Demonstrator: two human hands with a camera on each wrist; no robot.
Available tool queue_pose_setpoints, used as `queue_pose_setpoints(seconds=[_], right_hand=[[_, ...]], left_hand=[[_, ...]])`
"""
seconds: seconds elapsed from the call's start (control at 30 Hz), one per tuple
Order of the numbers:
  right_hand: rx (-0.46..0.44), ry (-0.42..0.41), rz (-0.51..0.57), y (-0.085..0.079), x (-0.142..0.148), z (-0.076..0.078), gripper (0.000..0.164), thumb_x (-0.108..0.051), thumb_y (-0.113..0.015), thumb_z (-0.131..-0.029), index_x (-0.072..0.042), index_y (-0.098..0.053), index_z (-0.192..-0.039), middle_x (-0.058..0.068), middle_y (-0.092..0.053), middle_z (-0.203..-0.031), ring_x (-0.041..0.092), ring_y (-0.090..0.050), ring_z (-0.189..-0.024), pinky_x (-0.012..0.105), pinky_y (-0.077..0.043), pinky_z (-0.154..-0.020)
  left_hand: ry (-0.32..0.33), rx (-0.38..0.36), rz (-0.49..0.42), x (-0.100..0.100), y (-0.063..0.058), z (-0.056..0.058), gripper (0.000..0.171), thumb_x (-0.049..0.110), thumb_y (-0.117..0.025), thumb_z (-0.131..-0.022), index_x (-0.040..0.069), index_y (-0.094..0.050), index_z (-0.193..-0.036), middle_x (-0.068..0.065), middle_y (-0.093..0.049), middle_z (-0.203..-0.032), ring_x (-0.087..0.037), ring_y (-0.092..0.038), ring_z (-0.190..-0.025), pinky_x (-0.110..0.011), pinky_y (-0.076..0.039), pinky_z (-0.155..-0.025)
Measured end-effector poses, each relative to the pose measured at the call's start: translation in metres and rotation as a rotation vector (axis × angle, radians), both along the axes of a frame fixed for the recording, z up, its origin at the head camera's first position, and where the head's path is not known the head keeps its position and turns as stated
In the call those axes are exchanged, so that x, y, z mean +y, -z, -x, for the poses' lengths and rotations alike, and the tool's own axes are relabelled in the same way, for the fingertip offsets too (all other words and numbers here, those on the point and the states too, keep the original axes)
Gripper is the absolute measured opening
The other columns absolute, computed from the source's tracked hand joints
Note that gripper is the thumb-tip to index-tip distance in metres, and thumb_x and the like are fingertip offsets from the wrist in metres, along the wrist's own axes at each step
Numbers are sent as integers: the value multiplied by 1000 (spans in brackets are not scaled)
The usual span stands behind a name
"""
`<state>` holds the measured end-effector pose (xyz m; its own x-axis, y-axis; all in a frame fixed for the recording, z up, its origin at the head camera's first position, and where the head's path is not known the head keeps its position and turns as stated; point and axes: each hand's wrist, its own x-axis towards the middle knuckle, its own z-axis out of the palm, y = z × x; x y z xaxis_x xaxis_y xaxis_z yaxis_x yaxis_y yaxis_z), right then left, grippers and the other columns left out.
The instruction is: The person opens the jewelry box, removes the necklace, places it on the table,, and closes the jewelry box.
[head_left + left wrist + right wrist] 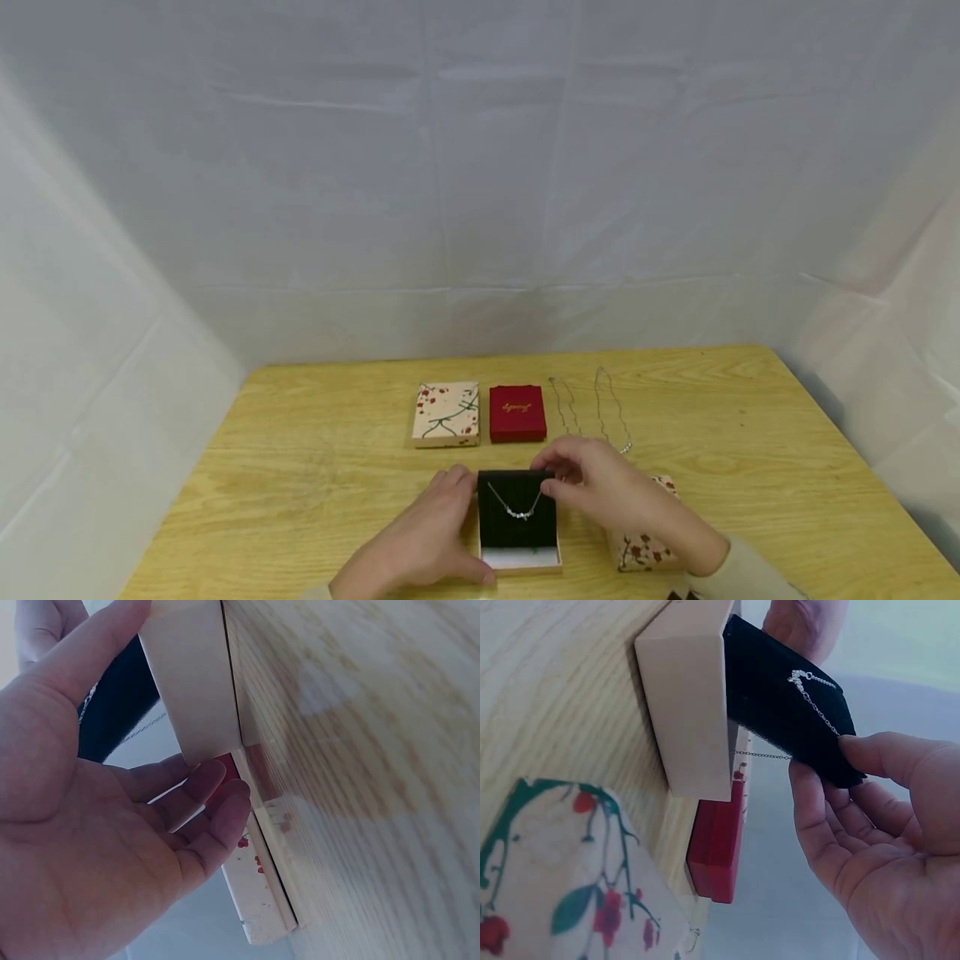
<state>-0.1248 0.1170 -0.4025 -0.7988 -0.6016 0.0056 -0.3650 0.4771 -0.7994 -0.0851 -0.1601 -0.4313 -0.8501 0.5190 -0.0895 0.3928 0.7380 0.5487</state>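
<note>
A small open jewelry box with pale sides stands near the table's front. Inside it a black jewelry pad tilts up, its far end raised above the box. A silver necklace with a row of shiny beads hangs across the pad; some chain trails behind it in the right wrist view. With thumb and fingers my right hand pinches the pad's raised corner. My left hand grips the box from its left side, thumb at the near corner and fingers round the far end.
Behind the box lie a floral box and a red box. Two more necklaces, a left one and a right one, lie to their right. A floral lid sits under my right forearm. White cloth walls the table.
</note>
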Motion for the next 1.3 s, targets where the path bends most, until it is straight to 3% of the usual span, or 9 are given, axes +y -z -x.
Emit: queue_pose_setpoints(seconds=[0.37, 0.6, 0.9, 1.1, 1.23, 1.3], right_hand=[[21, 21, 30, -9, 3, 4, 18, -14, -73, -102, -10, -72, -119, -6, -70, -104, 13, -65, -92, 28, -59, -81], [-6, 18, 32, -12, 4, 5, 19, -16, -72, -103, -11, -72, -121, -6, -69, -105, 15, -64, -92, 28, -58, -81], [-49, 19, 73, -12, 5, 8, 21, -14, -71, -104, -9, -71, -123, -2, -70, -108, 17, -66, -92, 30, -60, -77], [-60, 34, 88, -10, 6, 10, 21, -14, -70, -104, -7, -71, -124, 1, -71, -110, 19, -67, -94, 30, -60, -80], [-52, 47, 106, -8, 5, 10, 22, -12, -70, -104, -5, -69, -125, 5, -71, -116, 21, -68, -99, 29, -60, -85], [-6, 58, 101, -6, 5, 10, 24, -12, -71, -103, -6, -68, -126, 5, -70, -120, 20, -68, -103, 31, -60, -87]], left_hand=[[-21, -15, -10, 0, -1, 0, 108, 58, -99, -61, -1, -56, -141, -3, -56, -133, -22, -50, -122, -45, -49, -110], [-98, -64, -242, -1, -6, 3, 88, 50, -95, -77, 9, -52, -142, -3, -56, -132, -25, -55, -119, -50, -52, -103], [-184, -262, -489, 1, -17, 6, 48, 31, -81, -96, 4, -60, -130, -2, -65, -107, -21, -61, -97, -31, -55, -84], [-193, -370, -598, 4, -14, 5, 32, 22, -74, -102, 0, -64, -124, -6, -70, -109, -23, -68, -99, -30, -60, -83], [-200, -406, -628, 5, -13, 5, 32, 22, -72, -103, 0, -65, -125, -7, -71, -111, -23, -69, -101, -31, -60, -86], [-200, -410, -640, 6, -11, 5, 33, 21, -71, -103, -1, -64, -126, -7, -72, -111, -23, -69, -102, -31, -60, -87]])
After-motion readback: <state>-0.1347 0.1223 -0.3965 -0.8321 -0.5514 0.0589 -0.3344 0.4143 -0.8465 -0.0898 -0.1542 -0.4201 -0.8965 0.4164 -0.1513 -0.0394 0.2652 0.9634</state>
